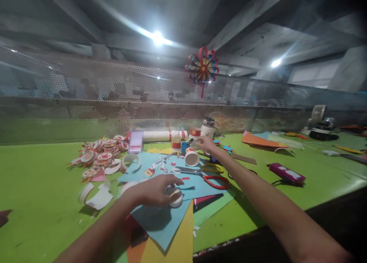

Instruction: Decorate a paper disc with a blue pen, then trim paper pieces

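Note:
My left hand [156, 189] rests on the blue paper sheet [160, 217], fingers curled over a small cut-down paper cup ring [175, 197] with red trim. My right hand [207, 144] reaches far across the green table, fingers extended toward a group of items: a red-and-white paper cup [194, 133], a white bottle [208, 128] and a small blue pot [185, 146]. It holds nothing that I can see. A tipped paper cup [192, 157] lies just left of that wrist. Red-handled scissors [212, 179] and yellow-handled scissors [212, 167] lie between my arms.
A heap of red-and-white cup pieces [100, 152] lies at the left, a long stack of cups [163, 135] behind it. Coloured paper sheets [183, 240] overlap near the table edge. A magenta device [286, 173] sits on the right. A mesh fence [86, 102] backs the table, with a paper pinwheel [202, 68] hung on it.

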A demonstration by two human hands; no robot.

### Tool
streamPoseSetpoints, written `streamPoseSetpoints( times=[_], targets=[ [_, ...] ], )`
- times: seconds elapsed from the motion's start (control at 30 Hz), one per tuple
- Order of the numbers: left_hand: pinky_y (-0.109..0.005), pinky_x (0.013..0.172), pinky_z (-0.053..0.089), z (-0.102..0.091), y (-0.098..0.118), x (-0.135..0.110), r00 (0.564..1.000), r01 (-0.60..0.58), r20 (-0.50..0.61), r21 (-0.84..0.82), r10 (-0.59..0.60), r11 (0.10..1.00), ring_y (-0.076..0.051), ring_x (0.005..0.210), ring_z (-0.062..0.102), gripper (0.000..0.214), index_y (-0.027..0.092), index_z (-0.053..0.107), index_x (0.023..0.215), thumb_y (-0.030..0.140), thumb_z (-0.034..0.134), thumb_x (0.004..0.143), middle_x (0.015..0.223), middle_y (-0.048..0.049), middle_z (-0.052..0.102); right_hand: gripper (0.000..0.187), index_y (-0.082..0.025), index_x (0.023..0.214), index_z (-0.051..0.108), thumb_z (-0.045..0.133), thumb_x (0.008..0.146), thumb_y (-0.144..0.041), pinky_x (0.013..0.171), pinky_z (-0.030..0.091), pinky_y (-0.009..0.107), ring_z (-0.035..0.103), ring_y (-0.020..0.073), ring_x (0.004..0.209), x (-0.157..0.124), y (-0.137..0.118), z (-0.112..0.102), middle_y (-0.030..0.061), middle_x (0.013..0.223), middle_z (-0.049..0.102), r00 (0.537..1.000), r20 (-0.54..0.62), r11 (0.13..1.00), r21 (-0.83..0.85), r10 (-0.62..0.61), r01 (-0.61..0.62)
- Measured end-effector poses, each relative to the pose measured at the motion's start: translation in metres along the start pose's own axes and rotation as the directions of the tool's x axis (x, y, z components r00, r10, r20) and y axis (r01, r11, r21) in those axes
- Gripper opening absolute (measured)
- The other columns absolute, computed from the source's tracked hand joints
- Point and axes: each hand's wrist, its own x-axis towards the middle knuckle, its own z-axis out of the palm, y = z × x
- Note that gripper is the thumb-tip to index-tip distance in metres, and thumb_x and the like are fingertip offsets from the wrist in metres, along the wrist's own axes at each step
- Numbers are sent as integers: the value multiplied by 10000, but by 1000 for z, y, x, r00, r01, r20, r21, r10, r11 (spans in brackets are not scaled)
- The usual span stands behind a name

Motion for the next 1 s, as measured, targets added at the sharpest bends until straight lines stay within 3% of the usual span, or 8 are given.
streamPoseSetpoints(
  times=[0.13, 0.3, 0.7, 0.87, 1.0],
  targets=[
    [-438, 984, 470, 6, 0, 1, 998, 57, -42, -3, -57, 998, -292, 1161, 595, 464, 218, 588, 1281, 412, 525, 864, 1294, -110, 627, 335, -165, 1229, 573, 591, 936, -326, 835, 553, 419, 640, 215, 1005, 42, -10, 21, 87, 1213, 614, 993, -28, 989, 94, 117, -114],
    [-421, 955, 486, 6, -1, 5, 987, 80, -138, -23, -83, 997, -270, 1125, 596, 422, 232, 596, 1236, 278, 550, 818, 1274, -83, 632, 325, -164, 1215, 584, 593, 933, -325, 850, 547, 426, 635, 222, 1021, 67, -13, 38, 84, 1219, 614, 982, -110, 983, 115, 156, -144],
    [-440, 934, 486, -2, 9, 2, 988, 54, -144, 29, -49, 998, -291, 1110, 603, 428, 206, 593, 1224, 284, 538, 806, 1237, -98, 649, 310, -169, 1200, 597, 588, 936, -330, 859, 543, 423, 631, 224, 1029, 83, -2, 13, 81, 1226, 614, 948, -311, 993, 106, 74, -43],
    [-450, 941, 482, 1, 2, 4, 985, 97, -147, 30, -92, 995, -296, 1134, 596, 434, 222, 583, 1238, 313, 546, 816, 1266, -110, 643, 321, -172, 1216, 589, 591, 934, -325, 869, 539, 432, 624, 229, 1047, 80, 0, 18, 85, 1248, 602, 956, -291, 993, 122, 36, 0],
    [-448, 969, 469, 1, -1, 5, 983, 132, -133, 20, -128, 991, -293, 1150, 587, 455, 212, 577, 1247, 295, 551, 800, 1280, -110, 634, 323, -166, 1211, 592, 598, 929, -325, 850, 547, 421, 631, 228, 1029, 83, -6, 25, 81, 1234, 609, 984, -175, 987, 158, 7, 21]
  ],
)
